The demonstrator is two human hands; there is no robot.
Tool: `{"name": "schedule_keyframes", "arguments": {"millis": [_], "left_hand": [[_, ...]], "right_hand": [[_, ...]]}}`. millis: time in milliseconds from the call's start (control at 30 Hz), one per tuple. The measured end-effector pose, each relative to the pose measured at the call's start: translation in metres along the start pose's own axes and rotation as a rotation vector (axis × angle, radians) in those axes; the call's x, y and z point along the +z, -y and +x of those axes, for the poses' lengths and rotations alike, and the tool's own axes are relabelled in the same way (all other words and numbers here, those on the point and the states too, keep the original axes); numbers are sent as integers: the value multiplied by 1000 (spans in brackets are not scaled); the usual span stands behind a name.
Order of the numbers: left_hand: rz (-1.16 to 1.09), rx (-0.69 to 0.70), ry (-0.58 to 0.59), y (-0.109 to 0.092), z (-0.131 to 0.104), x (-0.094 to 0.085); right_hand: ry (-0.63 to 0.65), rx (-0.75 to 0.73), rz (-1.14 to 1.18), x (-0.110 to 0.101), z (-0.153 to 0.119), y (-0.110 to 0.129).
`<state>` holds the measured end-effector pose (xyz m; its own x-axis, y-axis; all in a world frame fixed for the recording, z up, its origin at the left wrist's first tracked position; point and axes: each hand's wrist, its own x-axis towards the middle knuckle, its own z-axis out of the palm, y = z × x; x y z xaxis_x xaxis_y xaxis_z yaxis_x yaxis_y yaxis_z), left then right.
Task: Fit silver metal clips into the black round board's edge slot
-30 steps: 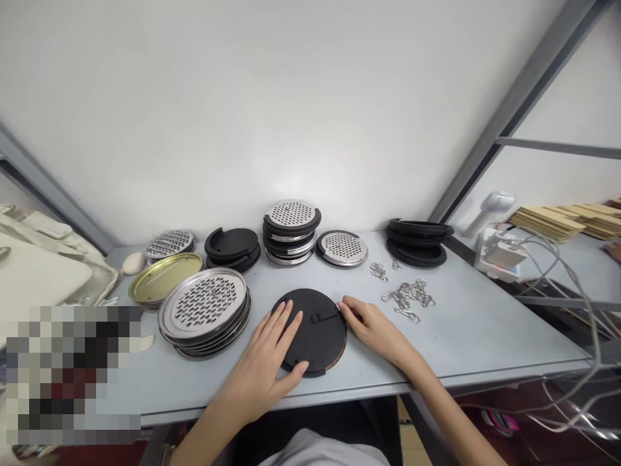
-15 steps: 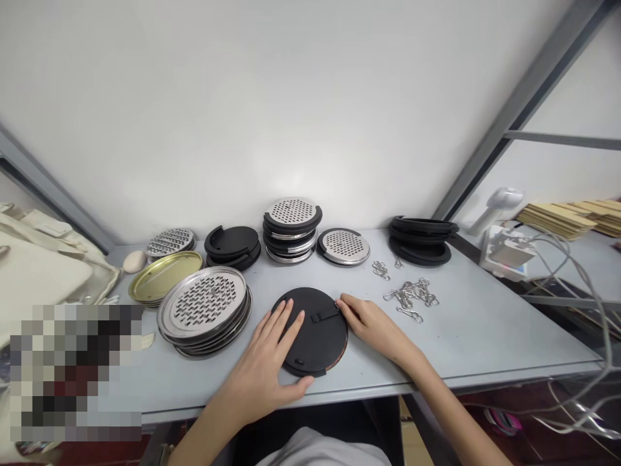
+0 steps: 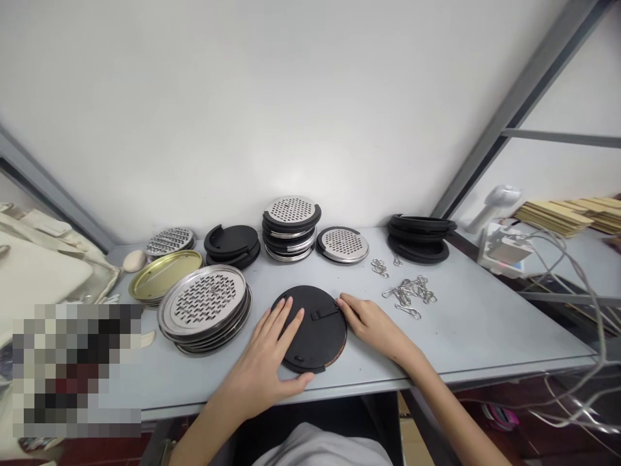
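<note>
A round black disc (image 3: 315,343) lies flat on the table in front of me, with a narrow slot-like strip on its face and a reddish-brown line along its lower right edge. My left hand (image 3: 264,362) rests on the disc's left part, fingers stretched out, thumb by its front edge. At the upper right rim, by the end of the strip, my right hand (image 3: 366,323) is pinched closed. What its fingertips grip is too small and covered to make out. Loose metal clips (image 3: 410,290) lie to the right of that hand.
Perforated metal grater plates (image 3: 208,301) are stacked at left, beside gold-coloured lids (image 3: 167,275). Along the wall stand black holders (image 3: 233,243), a tall stack of graters in black holders (image 3: 291,223), one more grater (image 3: 344,244) and black rings (image 3: 420,239). A cabled scanner (image 3: 499,200) is at right.
Both hands keep nearly the same place on the black disc. The view has shifted very slightly; nothing else has visibly moved.
</note>
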<state>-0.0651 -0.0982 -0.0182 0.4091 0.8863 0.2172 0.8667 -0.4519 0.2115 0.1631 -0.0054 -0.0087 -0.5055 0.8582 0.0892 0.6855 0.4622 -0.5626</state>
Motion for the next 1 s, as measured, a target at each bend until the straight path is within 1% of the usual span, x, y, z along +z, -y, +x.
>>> {"name": "schedule_keyframes", "arguments": {"millis": [367,567,733,867,1000], "left_hand": [[7,-9,12,0,1,1],[95,5,13,-3,2,-5],[92,3,22,-11,15,-8],[54,-25,12,-17,29,-1],[65,-21,-31,-19,34,6]], "right_hand": [[12,-38,-26,0,-2,-4],[1,-41,-42,2,-2,-3],[-13,-64,-63,5,-2,-6],[-11,-66,-67,6,-2,-8],[-4,-76,-61,6,-2,-9]]}}
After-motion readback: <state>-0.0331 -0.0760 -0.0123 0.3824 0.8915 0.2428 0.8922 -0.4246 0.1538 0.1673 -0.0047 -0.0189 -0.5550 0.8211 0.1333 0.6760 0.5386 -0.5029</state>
